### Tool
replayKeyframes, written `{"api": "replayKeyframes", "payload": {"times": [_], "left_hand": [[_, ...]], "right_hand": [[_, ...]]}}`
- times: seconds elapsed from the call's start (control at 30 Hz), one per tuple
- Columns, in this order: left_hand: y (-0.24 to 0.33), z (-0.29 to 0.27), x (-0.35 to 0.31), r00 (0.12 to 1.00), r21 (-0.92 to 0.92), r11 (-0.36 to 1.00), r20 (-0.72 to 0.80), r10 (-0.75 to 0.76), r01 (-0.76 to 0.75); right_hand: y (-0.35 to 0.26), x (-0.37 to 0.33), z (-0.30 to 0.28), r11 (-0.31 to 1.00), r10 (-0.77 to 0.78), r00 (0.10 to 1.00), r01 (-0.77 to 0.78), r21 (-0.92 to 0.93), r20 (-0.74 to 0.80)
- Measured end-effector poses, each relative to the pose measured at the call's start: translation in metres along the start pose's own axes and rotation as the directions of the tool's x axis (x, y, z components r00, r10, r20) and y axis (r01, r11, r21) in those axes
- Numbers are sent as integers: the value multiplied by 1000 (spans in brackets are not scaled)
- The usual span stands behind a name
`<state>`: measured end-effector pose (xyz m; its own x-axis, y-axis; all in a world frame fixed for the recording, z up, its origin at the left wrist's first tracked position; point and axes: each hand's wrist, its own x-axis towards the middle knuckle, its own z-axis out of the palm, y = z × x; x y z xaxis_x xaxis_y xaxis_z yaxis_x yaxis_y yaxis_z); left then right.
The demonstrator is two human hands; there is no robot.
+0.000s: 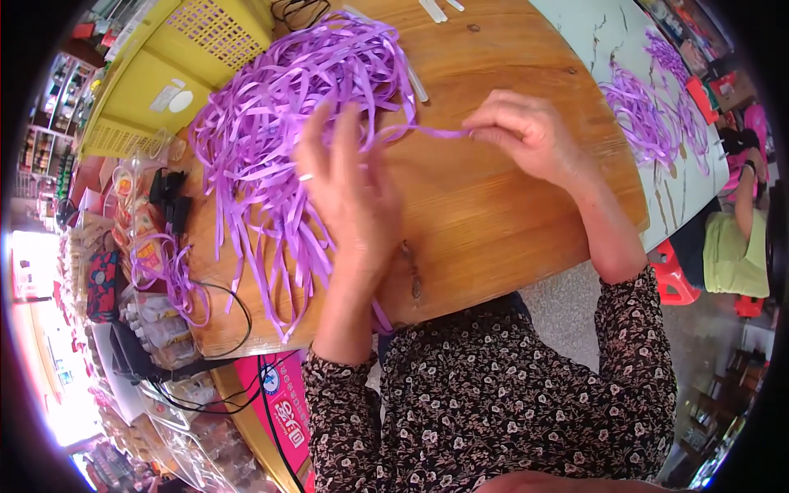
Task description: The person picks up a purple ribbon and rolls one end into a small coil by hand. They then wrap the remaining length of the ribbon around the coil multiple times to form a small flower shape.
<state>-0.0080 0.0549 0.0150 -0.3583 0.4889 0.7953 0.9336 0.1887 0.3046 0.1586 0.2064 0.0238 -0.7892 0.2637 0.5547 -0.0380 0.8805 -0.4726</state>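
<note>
A large tangled heap of purple ribbons [271,123] lies on the wooden table, several ends trailing toward the near edge. My right hand [526,135] is closed in a pinch on one purple ribbon [440,131] over the middle of the table. From those fingertips the ribbon runs left, toward the heap and my left hand [353,189]. That hand is blurred by motion, its fingers stretched out and apart above the right side of the heap. A ring shows on one finger. Whether the ribbon touches this hand is hidden.
A yellow plastic basket [156,94] stands behind the heap. Black cables [238,320] hang over the near left edge, beside packaged goods [160,329]. On a white marbled table [666,193] to the right lie more purple ribbons [645,119]; a person in a light green top [734,255] sits there.
</note>
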Motion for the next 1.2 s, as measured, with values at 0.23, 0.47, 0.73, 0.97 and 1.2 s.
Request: {"api": "replayKeyframes", "payload": {"times": [0.23, 0.47, 0.73, 0.97, 1.2], "left_hand": [[40, 16, -19, 703, -714, 23, 684, -193, 700], [27, 6, -13, 577, -561, 138, 804, -143, 816], [10, 9, -18, 620, -639, 70, 705, -343, 766], [17, 5, -15, 655, -655, 137, 669, -350, 743], [20, 0, -15, 617, -640, 69, 699, -362, 765]], "right_hand": [[-32, -3, 20, 953, -299, 944, 287, -100, -138], [-19, -6, 17, 986, -162, 980, 155, -63, -117], [-7, 0, 7, 998, -20, 997, 24, 62, -69], [5, -4, -1, 918, 293, 932, -211, 335, -216], [-12, 0, 3, 984, 1, 985, 30, 178, -173]]}}
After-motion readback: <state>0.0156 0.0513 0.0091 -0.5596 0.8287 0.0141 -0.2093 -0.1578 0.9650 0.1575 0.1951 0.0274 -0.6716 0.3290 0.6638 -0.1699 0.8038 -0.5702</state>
